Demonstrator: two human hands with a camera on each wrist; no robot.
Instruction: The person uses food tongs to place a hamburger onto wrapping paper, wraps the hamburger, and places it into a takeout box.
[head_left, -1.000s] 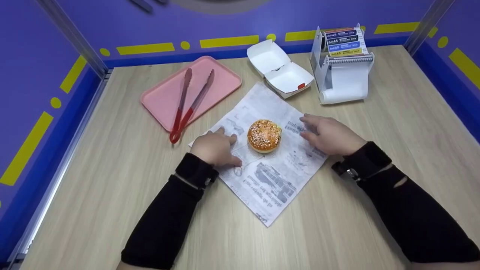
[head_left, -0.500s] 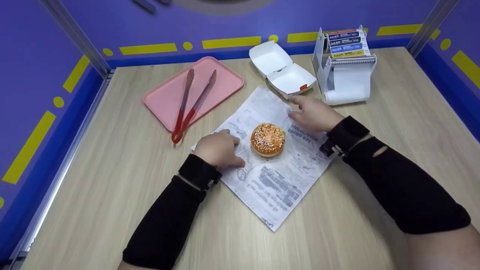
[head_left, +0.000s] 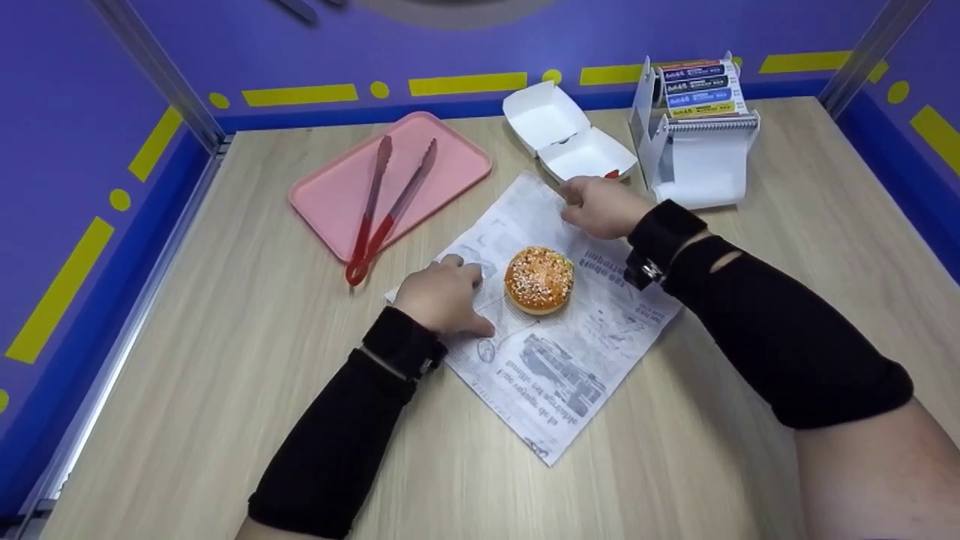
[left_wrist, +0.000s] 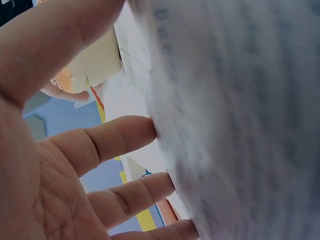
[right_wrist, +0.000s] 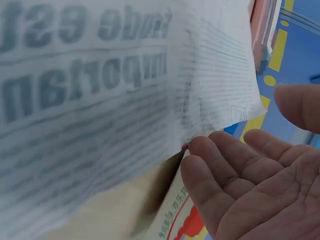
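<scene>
A hamburger (head_left: 538, 280) with a seeded bun sits in the middle of a newspaper-print wrapping paper (head_left: 555, 367), which lies turned like a diamond. My left hand (head_left: 441, 295) is at the paper's left corner, its spread fingertips touching the sheet in the left wrist view. By the far right edge of the paper, in front of the white burger box (head_left: 589, 155), is my right hand (head_left: 607, 208). The right wrist view shows its fingertips (right_wrist: 200, 145) at the paper's edge, slightly bent, with the thumb (right_wrist: 300, 105) held apart. Neither hand grips anything.
Red-handled tongs (head_left: 360, 259) lie across a pink tray (head_left: 322, 199) at the back left. The lidded box stands unfolded at the back. Beside it is a white dispenser (head_left: 705, 165) with a paper roll and several colored boxes. Blue-purple panels border the wooden table (head_left: 225, 300).
My right hand has moved from the paper's right side toward its far edge, up to the burger box. My left hand stays at the left corner. The hamburger and the paper shift little in view.
</scene>
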